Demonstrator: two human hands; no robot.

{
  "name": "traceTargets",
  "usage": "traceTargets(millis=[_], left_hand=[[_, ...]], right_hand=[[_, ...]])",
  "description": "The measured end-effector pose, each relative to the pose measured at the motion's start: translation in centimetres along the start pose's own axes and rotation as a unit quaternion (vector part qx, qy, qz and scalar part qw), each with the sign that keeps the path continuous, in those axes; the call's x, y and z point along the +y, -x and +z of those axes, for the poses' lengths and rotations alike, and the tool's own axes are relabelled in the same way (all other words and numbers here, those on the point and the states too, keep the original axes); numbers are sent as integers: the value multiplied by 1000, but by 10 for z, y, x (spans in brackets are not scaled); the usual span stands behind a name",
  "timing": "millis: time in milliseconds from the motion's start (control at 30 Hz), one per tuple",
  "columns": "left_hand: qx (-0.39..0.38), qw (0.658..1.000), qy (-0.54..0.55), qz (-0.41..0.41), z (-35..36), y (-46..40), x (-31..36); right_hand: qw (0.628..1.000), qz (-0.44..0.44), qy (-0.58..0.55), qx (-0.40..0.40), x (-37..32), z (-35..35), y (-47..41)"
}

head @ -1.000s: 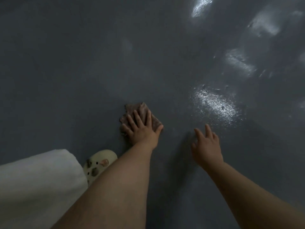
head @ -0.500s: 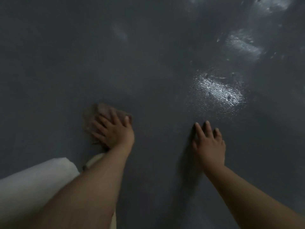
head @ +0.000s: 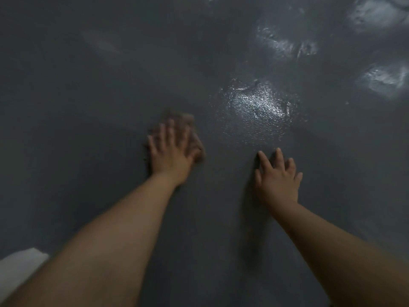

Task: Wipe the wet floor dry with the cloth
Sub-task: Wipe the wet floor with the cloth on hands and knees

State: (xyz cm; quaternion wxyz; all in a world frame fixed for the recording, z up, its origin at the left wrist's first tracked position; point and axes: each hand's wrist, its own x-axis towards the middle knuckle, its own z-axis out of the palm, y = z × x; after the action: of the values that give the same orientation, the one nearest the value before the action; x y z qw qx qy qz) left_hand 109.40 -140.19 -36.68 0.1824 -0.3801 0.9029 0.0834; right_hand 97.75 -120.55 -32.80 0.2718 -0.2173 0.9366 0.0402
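The left hand point(head: 171, 155) is blurring with motion and is covering most of the brownish cloth point(head: 190, 129), leaving only its far and right edges showing. A white fabric point(head: 20, 265) at 8 o'clock is being cut off by the left edge. Both forearms are running out of the lower edge; bright patches at 2 o'clock are smearing.

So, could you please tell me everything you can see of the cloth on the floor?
The cloth is a small, brownish rag, soft-looking and crumpled, blurred in this view. It lies flat on the dark grey floor, pinned under the spread fingers of the left hand; only its far and right edges show. It sits left of the shiny wet patch, apart from it.
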Motion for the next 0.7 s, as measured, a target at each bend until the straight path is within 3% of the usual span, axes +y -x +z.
traceTargets(millis=[100, 200, 233, 300, 400, 500, 567, 633, 700], left_hand=[[14, 982, 95, -162, -13, -26, -16], [20, 974, 113, -197, -16, -24, 8], [6, 982, 98, -160, -14, -17, 25], [-16, 999, 32, -5, -2, 9, 64], [-38, 967, -46, 250, 10, 46, 105], [-34, 944, -107, 310, 4, 20, 103], [-17, 968, -89, 235, -6, -14, 92], [4, 995, -29, 96, -21, -51, 79], [23, 998, 41, -43, -36, -85, 66]], right_hand=[[1000, 12, -15, 3, 12, -4, -6], [999, 14, -40, 11, 22, -7, -14], [999, 16, -48, 16, 26, -7, -16], [998, 20, -57, 25, 32, -8, -21], [997, 17, -59, 36, 41, -10, -27], [998, 5, -49, 45, 44, -13, -37], [998, -3, -48, 46, 43, -17, -45], [998, -13, -45, 44, 42, -21, -52], [998, -18, -41, 45, 42, -23, -57]])
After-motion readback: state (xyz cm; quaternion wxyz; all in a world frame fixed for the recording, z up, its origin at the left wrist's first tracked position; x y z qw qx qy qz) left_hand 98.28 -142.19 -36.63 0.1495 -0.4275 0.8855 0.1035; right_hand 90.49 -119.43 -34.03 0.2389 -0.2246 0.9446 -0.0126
